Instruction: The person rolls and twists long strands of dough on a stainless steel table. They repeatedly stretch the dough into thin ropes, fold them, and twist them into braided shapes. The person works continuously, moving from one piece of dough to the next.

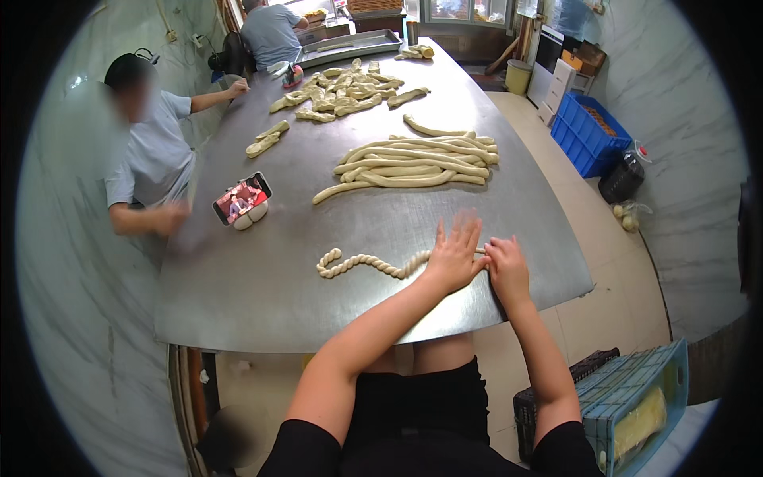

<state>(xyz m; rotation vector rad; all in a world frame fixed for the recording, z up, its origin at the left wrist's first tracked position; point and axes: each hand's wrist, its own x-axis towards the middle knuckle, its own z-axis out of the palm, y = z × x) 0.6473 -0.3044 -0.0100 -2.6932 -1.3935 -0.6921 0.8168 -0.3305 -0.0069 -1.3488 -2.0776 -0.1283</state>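
Observation:
A twisted dough rope point(369, 260) lies in a wavy line on the steel worktable, its far left end curled into a hook. My left hand point(458, 257) is laid flat over the rope's right part, fingers spread and fingertips blurred; the dough under the palm is hidden. Just right of it, my right hand point(506, 268) has its fingers closed around the thin right end of the rope. The two hands nearly touch at the thumbs. Beyond them sits a pile of long, smooth dough strands point(417, 161), lying mostly side by side.
Shorter dough pieces point(346, 89) are heaped farther up the steel table point(250, 298). A phone point(242, 198) leans on a stand at left, near a seated co-worker point(149, 137). A metal tray point(351, 47) rests at the far end. Blue crates point(587, 134) stand on the right floor.

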